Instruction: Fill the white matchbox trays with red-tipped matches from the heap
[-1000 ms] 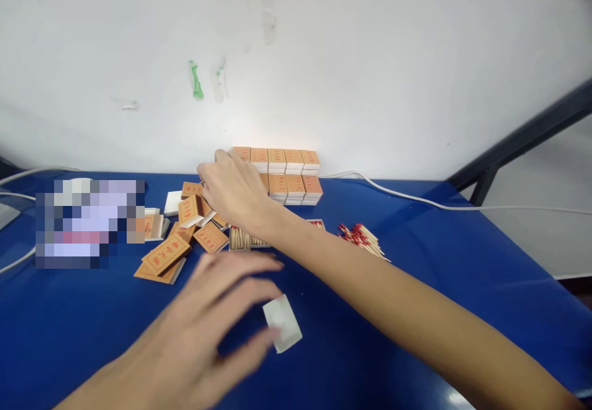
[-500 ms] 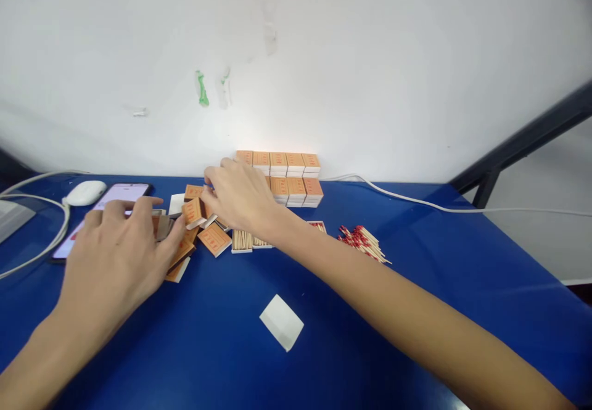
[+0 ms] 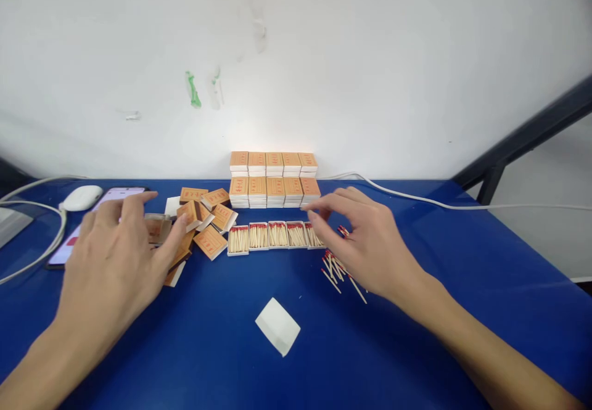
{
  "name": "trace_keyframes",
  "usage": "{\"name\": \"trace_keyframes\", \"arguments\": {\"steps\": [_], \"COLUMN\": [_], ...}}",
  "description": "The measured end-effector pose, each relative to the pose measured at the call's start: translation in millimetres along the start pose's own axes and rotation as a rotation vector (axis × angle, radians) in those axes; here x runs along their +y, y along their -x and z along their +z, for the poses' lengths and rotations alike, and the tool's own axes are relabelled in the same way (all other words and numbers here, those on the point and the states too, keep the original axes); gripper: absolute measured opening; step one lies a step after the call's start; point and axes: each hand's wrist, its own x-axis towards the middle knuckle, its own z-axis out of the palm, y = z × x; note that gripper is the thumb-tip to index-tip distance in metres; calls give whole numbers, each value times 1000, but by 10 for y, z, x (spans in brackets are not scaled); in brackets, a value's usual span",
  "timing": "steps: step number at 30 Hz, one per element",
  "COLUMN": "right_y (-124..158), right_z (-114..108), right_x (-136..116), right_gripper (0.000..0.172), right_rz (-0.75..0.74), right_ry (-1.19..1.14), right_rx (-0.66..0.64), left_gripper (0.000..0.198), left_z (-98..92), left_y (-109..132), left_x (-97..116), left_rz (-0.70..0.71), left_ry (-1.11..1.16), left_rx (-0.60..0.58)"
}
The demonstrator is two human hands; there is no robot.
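Note:
My left hand (image 3: 124, 243) hovers over the left end of a loose pile of orange matchboxes (image 3: 211, 241), thumb and index finger spread. Between them shows a greyish box end (image 3: 158, 229); whether they touch it is unclear. My right hand (image 3: 370, 237) is over the right end of a row of trays, its thumb and index tips near each other but slightly apart, with nothing visible in them. Several white trays (image 3: 238, 240) filled with red-tipped matches stand side by side; the right hand partly covers the last. Loose matches (image 3: 335, 268) lie under that hand.
Behind the trays, stacked matchboxes (image 3: 275, 191) form two rows by the white wall. A white tray (image 3: 278, 327) lies alone nearer me on the blue table (image 3: 208, 348). A phone (image 3: 69, 246), a white mouse (image 3: 82, 198) and a white cable (image 3: 407, 199) are around the edges.
My right hand has swung right from the matchbox pile to the end of the tray row, uncovering the trays and stacks. Loose matches are now more spread. My left hand has barely moved.

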Motion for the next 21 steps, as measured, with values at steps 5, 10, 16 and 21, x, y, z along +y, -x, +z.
{"name": "trace_keyframes", "arguments": {"steps": [5, 10, 16, 21], "right_y": [146, 223, 271, 312], "right_z": [-217, -232, -137, -45], "right_x": [280, 280, 159, 103], "right_gripper": [24, 19, 17, 24], "right_rz": [96, 61, 26, -33], "right_ry": [50, 68, 82, 93], "right_rx": [-208, -389, -412, -365], "left_gripper": [21, 52, 61, 46], "left_z": [-78, 32, 189, 177], "left_y": [304, 756, 781, 709], "left_x": [461, 780, 750, 754], "left_rz": [228, 465, 370, 420], "left_ry": [185, 498, 559, 587], "left_rx": [97, -157, -320, -290]}}
